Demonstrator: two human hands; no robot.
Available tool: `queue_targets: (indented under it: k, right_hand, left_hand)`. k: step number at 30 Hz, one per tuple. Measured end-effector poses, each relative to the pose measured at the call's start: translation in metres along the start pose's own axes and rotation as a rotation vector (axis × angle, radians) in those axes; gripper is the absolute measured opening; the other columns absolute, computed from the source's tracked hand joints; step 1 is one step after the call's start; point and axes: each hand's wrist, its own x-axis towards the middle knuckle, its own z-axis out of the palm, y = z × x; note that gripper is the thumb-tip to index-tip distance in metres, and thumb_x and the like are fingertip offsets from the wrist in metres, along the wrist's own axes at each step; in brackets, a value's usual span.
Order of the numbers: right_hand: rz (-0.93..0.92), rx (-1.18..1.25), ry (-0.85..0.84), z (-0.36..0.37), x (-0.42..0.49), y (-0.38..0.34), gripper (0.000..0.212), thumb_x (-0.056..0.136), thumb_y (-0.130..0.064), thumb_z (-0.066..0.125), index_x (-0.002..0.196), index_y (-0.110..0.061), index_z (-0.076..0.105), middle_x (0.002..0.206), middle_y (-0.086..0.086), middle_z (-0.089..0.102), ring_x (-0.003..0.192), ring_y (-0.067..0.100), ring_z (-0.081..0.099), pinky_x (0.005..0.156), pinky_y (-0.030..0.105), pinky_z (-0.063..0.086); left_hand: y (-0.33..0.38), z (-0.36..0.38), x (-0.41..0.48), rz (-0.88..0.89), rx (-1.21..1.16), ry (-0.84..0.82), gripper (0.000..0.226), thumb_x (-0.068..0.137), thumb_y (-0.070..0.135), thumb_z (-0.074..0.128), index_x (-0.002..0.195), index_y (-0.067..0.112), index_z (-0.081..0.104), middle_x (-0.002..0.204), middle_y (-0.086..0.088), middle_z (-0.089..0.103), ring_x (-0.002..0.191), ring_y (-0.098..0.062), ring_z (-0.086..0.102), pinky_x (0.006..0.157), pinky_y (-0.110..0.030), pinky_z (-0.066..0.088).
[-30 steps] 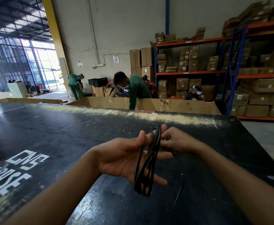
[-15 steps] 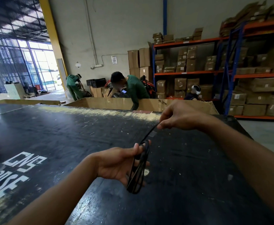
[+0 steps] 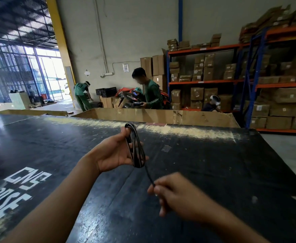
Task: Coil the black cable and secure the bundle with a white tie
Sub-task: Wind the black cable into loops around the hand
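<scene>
The black cable (image 3: 136, 148) is wound in several loops around my left hand (image 3: 114, 152), from the thumb at the top to below the fingers. That hand is held palm up above the black table. A loose strand runs from the bottom of the coil down and right to my right hand (image 3: 174, 194), which pinches it between thumb and fingers, nearer to me than the coil. No white tie shows anywhere in view.
The black table (image 3: 213, 172) has white lettering (image 3: 15, 190) at the left and a worn pale strip along its far edge. Behind it stands a large cardboard bin (image 3: 161, 116). People work beyond it, and shelving with boxes (image 3: 231, 81) fills the right.
My right hand has swung from high above the coil down to below and right of it, pulling the strand along. My left hand has lifted the coil.
</scene>
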Motion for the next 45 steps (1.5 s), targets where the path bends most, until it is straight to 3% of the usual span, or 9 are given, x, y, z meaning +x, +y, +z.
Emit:
queue_targets:
  k: [4, 8, 13, 17, 19, 24, 29, 36, 45]
  right_hand:
    - [0.016, 0.058, -0.055, 0.025, 0.002, 0.018, 0.025, 0.095, -0.017, 0.05, 0.084, -0.023, 0.072, 0.066, -0.002, 0.062, 0.06, 0.002, 0.061, 0.064, 0.022, 0.05]
    - [0.01, -0.006, -0.044, 0.03, 0.013, 0.038, 0.026, 0.096, -0.021, 0.047, 0.1, -0.012, 0.071, 0.066, -0.014, 0.059, 0.057, -0.009, 0.053, 0.061, 0.008, 0.043]
    - [0.065, -0.078, -0.093, 0.015, 0.028, 0.064, 0.032, 0.096, -0.033, 0.05, 0.102, -0.01, 0.07, 0.073, -0.011, 0.063, 0.076, 0.005, 0.058, 0.075, 0.016, 0.047]
    - [0.028, -0.179, -0.162, -0.021, 0.039, 0.066, 0.02, 0.09, -0.034, 0.061, 0.095, -0.02, 0.074, 0.083, -0.015, 0.073, 0.085, -0.005, 0.063, 0.079, 0.017, 0.047]
    - [0.005, -0.308, -0.132, -0.042, 0.044, 0.06, 0.013, 0.087, -0.032, 0.065, 0.095, -0.026, 0.074, 0.093, -0.01, 0.075, 0.085, -0.006, 0.063, 0.087, 0.027, 0.05]
    - [0.001, -0.713, 0.034, -0.093, 0.049, 0.018, 0.012, 0.085, -0.034, 0.067, 0.081, -0.045, 0.067, 0.082, -0.029, 0.054, 0.097, -0.005, 0.05, 0.109, 0.061, 0.027]
    - [-0.094, -0.89, 0.069, -0.114, 0.045, -0.035, 0.012, 0.082, -0.033, 0.072, 0.094, -0.031, 0.074, 0.101, -0.01, 0.071, 0.097, 0.012, 0.062, 0.088, 0.044, 0.051]
    - [-0.193, -1.094, 0.122, -0.1, 0.032, -0.065, 0.017, 0.09, -0.017, 0.058, 0.101, -0.024, 0.069, 0.1, 0.0, 0.071, 0.091, 0.019, 0.065, 0.085, 0.045, 0.054]
    - [-0.287, -0.96, 0.55, -0.065, 0.007, -0.052, 0.015, 0.087, -0.033, 0.061, 0.089, -0.021, 0.068, 0.083, 0.002, 0.07, 0.075, 0.024, 0.066, 0.075, 0.045, 0.056]
  left_hand:
    - [0.0, 0.008, -0.003, 0.037, -0.067, -0.052, 0.029, 0.087, 0.049, 0.051, 0.112, 0.04, 0.062, 0.144, -0.024, 0.045, 0.114, -0.063, 0.052, 0.073, -0.066, 0.055]
    - [-0.002, 0.019, -0.009, -0.005, -0.102, -0.154, 0.033, 0.088, 0.051, 0.048, 0.116, 0.046, 0.066, 0.151, -0.021, 0.041, 0.12, -0.063, 0.047, 0.076, -0.068, 0.054]
    - [-0.004, 0.032, -0.02, -0.093, -0.082, -0.419, 0.05, 0.091, 0.052, 0.053, 0.139, 0.057, 0.039, 0.159, -0.015, 0.031, 0.133, -0.061, 0.032, 0.09, -0.07, 0.046]
    - [-0.016, 0.045, -0.026, -0.181, 0.027, -0.624, 0.052, 0.098, 0.053, 0.04, 0.146, 0.057, 0.019, 0.164, -0.012, 0.014, 0.14, -0.058, 0.016, 0.102, -0.063, 0.038]
    - [-0.023, 0.052, -0.03, -0.218, 0.105, -0.662, 0.054, 0.1, 0.053, 0.036, 0.149, 0.053, 0.014, 0.165, -0.015, 0.01, 0.139, -0.052, 0.025, 0.103, -0.053, 0.041]
    - [-0.047, 0.056, -0.036, -0.306, 0.242, -0.615, 0.057, 0.097, 0.05, 0.043, 0.151, 0.044, 0.025, 0.163, -0.017, 0.017, 0.121, -0.022, 0.044, 0.097, -0.036, 0.039]
    - [-0.056, 0.053, -0.032, -0.421, 0.267, -0.553, 0.058, 0.088, 0.059, 0.054, 0.142, 0.057, 0.034, 0.161, -0.006, 0.025, 0.132, -0.05, 0.036, 0.096, -0.053, 0.043]
    - [-0.064, 0.042, -0.021, -0.446, 0.13, -0.434, 0.057, 0.085, 0.052, 0.064, 0.139, 0.044, 0.047, 0.147, -0.008, 0.041, 0.13, -0.052, 0.04, 0.077, -0.054, 0.059]
    - [-0.055, 0.041, -0.014, -0.312, 0.102, -0.311, 0.057, 0.083, 0.051, 0.063, 0.132, 0.023, 0.058, 0.14, -0.015, 0.047, 0.119, -0.055, 0.053, 0.089, -0.065, 0.047]
